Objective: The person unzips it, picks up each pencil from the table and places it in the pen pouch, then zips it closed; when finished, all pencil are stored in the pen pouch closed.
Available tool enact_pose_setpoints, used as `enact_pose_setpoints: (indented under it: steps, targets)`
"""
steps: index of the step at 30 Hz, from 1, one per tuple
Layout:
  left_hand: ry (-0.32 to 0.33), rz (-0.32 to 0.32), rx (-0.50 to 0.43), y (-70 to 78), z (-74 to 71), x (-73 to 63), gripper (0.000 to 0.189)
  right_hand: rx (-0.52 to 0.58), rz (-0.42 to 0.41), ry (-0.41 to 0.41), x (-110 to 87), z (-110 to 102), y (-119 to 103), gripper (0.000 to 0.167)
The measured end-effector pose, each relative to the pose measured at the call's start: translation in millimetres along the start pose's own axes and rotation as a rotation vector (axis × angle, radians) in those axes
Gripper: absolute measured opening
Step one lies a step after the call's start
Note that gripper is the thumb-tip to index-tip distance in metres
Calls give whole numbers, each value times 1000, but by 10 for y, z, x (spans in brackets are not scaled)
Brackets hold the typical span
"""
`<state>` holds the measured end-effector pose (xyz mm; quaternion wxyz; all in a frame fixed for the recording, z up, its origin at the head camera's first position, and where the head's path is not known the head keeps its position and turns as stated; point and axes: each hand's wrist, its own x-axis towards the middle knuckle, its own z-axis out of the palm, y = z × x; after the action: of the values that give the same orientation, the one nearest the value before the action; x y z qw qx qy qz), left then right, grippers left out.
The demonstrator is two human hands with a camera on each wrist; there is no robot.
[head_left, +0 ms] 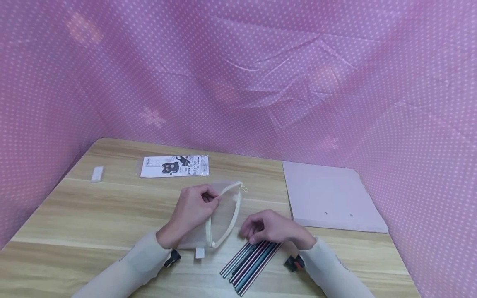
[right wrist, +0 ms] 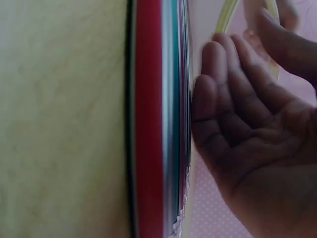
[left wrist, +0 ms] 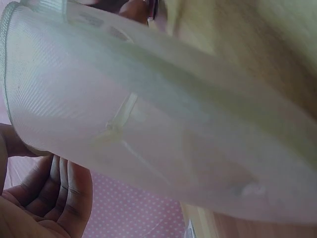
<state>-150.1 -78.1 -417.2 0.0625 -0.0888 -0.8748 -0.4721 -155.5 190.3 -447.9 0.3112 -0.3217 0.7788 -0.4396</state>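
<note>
Left hand (head_left: 195, 207) pinches sheer pouch (head_left: 224, 215) by edge; pouch, mouth parted, lies at its 4 o'clock. Right hand (head_left: 272, 227), fingers loosely bent, holding nothing, is over upper end of coloured sticks (head_left: 250, 266), bundle toward its 7 o'clock on tabletop (head_left: 119, 215). From pouch: ruler-set packet (head_left: 175, 166) at 11, white block (head_left: 97, 174) near 10, pale board (head_left: 331, 196) around 3.
</note>
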Motion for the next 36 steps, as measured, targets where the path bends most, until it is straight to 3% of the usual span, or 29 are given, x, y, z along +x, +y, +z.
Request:
enact_pose_setpoints:
  steps: [10, 17, 24, 36]
  targets:
    - [-7, -14, 3, 7, 10, -9, 3, -327, -48, -41, -2, 71, 18, 32]
    - [-9, -18, 4, 6, 12, -11, 6, -459, -92, -44, 21, 109, -1, 33]
    - [-5, 3, 13, 11, 14, -10, 6, -488, -157, -60, 40, 105, -2, 31]
    - [2, 18, 13, 5, 21, -11, 6, -475, -182, -40, 39, 87, -27, 26]
